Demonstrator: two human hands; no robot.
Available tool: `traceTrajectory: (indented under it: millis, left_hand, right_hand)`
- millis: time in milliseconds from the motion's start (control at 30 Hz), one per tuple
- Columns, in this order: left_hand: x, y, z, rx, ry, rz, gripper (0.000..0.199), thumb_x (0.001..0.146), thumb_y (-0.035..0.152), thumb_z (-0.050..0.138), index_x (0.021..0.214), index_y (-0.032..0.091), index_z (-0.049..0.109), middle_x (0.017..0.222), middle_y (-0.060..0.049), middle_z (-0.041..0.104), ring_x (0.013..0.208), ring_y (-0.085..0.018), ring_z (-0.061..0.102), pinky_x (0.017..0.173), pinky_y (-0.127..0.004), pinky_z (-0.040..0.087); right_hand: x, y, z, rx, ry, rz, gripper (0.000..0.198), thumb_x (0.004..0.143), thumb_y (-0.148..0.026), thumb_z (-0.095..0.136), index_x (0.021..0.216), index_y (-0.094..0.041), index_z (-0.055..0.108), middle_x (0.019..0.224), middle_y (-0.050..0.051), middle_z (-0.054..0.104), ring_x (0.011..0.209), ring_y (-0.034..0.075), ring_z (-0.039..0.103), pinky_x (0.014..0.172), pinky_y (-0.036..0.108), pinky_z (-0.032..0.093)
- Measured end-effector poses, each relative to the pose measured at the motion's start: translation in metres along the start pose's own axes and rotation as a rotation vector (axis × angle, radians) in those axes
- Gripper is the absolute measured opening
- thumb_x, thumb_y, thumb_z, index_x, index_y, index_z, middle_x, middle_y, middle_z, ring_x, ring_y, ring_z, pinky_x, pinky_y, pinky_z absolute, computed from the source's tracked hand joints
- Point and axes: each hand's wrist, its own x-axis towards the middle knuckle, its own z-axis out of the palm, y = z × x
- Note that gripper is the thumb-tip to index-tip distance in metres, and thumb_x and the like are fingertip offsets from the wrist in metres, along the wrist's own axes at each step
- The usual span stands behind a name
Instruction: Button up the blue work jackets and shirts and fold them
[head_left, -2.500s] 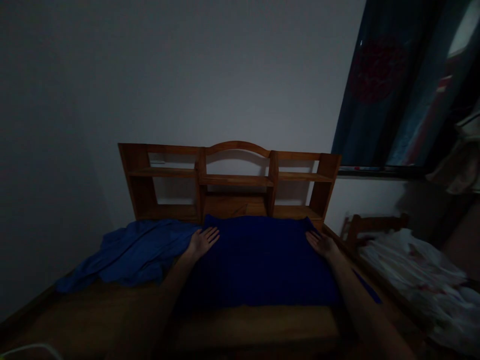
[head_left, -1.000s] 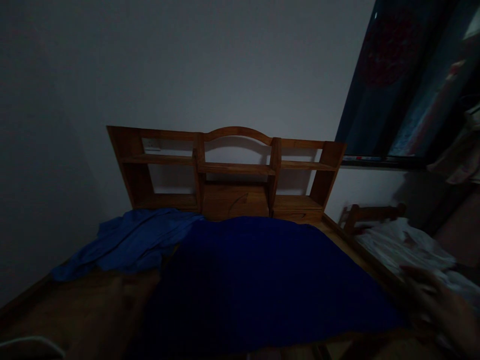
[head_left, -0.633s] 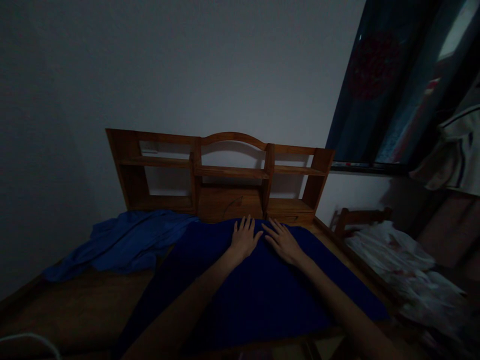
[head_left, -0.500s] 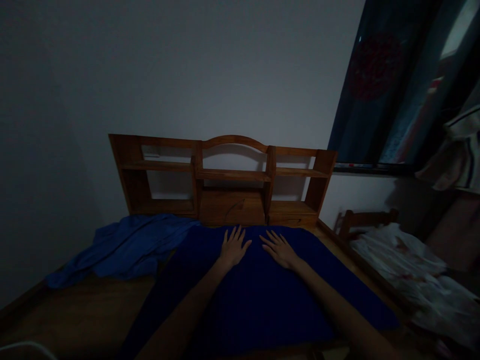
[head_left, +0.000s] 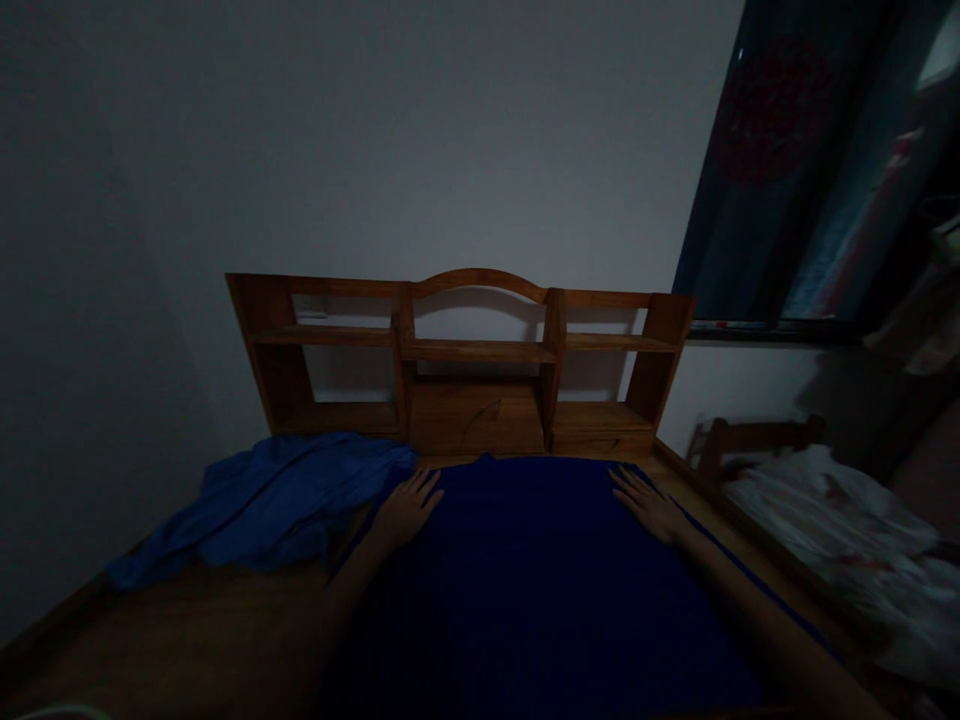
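Note:
A dark blue cloth [head_left: 540,580] lies spread over the wooden surface in front of me. My left hand [head_left: 407,506] rests palm down near its far left corner, fingers stretched out. Near the far right corner, my right hand [head_left: 649,503] lies flat on the cloth with its fingers slightly spread. Neither hand grips anything. A crumpled lighter blue cloth [head_left: 277,500] sits to the left, close to my left hand. The dim light hides the cloth's folds and its near edge.
Beyond the cloth stands a wooden headboard [head_left: 480,352] with open shelves, against a pale wall [head_left: 465,140]. Bare wooden boards [head_left: 180,630] show at the left. On the right are white plastic bags [head_left: 832,500], a small wooden chair back [head_left: 765,436] and a dark window [head_left: 810,180].
My hands have moved apart, from the middle of the dark blue cloth out to its left and right sides. The view has shifted slightly left.

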Motion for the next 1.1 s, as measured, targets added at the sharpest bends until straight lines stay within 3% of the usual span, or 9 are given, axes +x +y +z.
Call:
traceTrajectory:
  millis: [100,200,267,400,533,633,767,967,1100]
  left_hand:
    - [-0.010,-0.011,-0.004,-0.014,-0.001,0.064,0.046,0.095,0.039,0.024,0.135,0.019,0.038,0.142,-0.008,0.036,0.135,-0.021,0.025,0.107,-0.042,0.026]
    - [-0.015,-0.004,-0.016,-0.017,0.002,-0.008,0.047,0.094,0.038,0.025,0.133,0.017,0.040,0.139,-0.010,0.042,0.129,-0.021,0.036,0.104,-0.039,0.031]
    - [-0.011,0.010,-0.029,0.014,0.008,-0.101,0.043,0.094,0.036,0.026,0.123,0.016,0.051,0.128,-0.012,0.052,0.119,-0.022,0.047,0.100,-0.038,0.035]
    - [0.019,0.059,-0.060,0.018,0.103,-0.217,0.044,0.094,0.031,0.021,0.104,0.016,0.061,0.106,-0.013,0.063,0.103,-0.022,0.056,0.093,-0.036,0.040]
    - [0.068,0.132,-0.065,-0.104,0.171,-0.022,0.050,0.093,0.043,0.020,0.126,0.019,0.049,0.134,-0.009,0.046,0.125,-0.023,0.039,0.106,-0.038,0.028]
    - [0.088,0.179,-0.043,-0.170,0.057,0.096,0.056,0.091,0.053,0.018,0.132,0.025,0.043,0.144,-0.005,0.034,0.134,-0.025,0.024,0.110,-0.044,0.020]
    - [0.086,0.193,-0.012,-0.233,-0.045,0.089,0.059,0.090,0.057,0.014,0.139,0.029,0.031,0.148,-0.002,0.024,0.137,-0.024,0.017,0.111,-0.046,0.015]
    - [0.076,0.134,-0.013,-0.265,-0.086,0.146,0.055,0.092,0.052,0.014,0.141,0.029,0.024,0.149,-0.001,0.021,0.138,-0.017,0.013,0.113,-0.040,0.008]
    - [0.075,0.105,-0.011,-0.247,-0.088,0.091,0.055,0.092,0.052,0.016,0.141,0.028,0.025,0.149,-0.001,0.021,0.138,-0.016,0.012,0.113,-0.039,0.007]
  right_hand:
    - [-0.013,0.021,-0.005,0.034,-0.009,-0.032,0.059,0.092,-0.053,0.013,0.145,-0.027,0.012,0.150,-0.001,0.010,0.138,0.019,0.008,0.113,0.041,0.012]
    - [-0.026,0.027,-0.014,-0.001,-0.021,0.012,0.058,0.092,-0.050,0.014,0.144,-0.025,0.017,0.150,0.001,0.013,0.137,0.020,0.013,0.111,0.043,0.015]
    - [-0.037,0.014,-0.025,-0.090,0.079,0.109,0.061,0.091,-0.053,0.020,0.142,-0.022,0.027,0.149,0.005,0.016,0.137,0.025,0.011,0.110,0.050,0.012]
    - [-0.078,-0.072,-0.061,-0.176,0.450,0.128,0.063,0.090,-0.053,0.029,0.141,-0.015,0.030,0.151,0.009,0.005,0.138,0.029,0.004,0.110,0.055,0.008]
    - [-0.128,-0.186,-0.080,-0.064,0.307,-0.213,0.057,0.092,-0.048,0.032,0.144,-0.030,0.018,0.151,0.000,0.004,0.138,0.022,0.012,0.111,0.045,0.022]
    - [-0.146,-0.217,-0.065,-0.001,0.228,-0.289,0.059,0.089,-0.051,0.037,0.142,-0.036,0.017,0.151,-0.001,0.008,0.137,0.026,0.015,0.107,0.050,0.027]
    - [-0.149,-0.159,-0.030,0.019,0.177,-0.123,0.056,0.090,-0.051,0.035,0.142,-0.036,0.017,0.149,0.000,0.018,0.135,0.026,0.021,0.105,0.052,0.030]
    - [-0.174,-0.030,-0.008,-0.120,0.214,-0.013,0.055,0.091,-0.047,0.032,0.142,-0.034,0.018,0.147,-0.002,0.022,0.136,0.024,0.018,0.107,0.052,0.026]
    - [-0.199,-0.017,-0.004,-0.186,0.367,-0.022,0.048,0.090,-0.040,0.029,0.137,-0.034,0.034,0.145,-0.003,0.027,0.137,0.028,0.013,0.106,0.060,0.020]
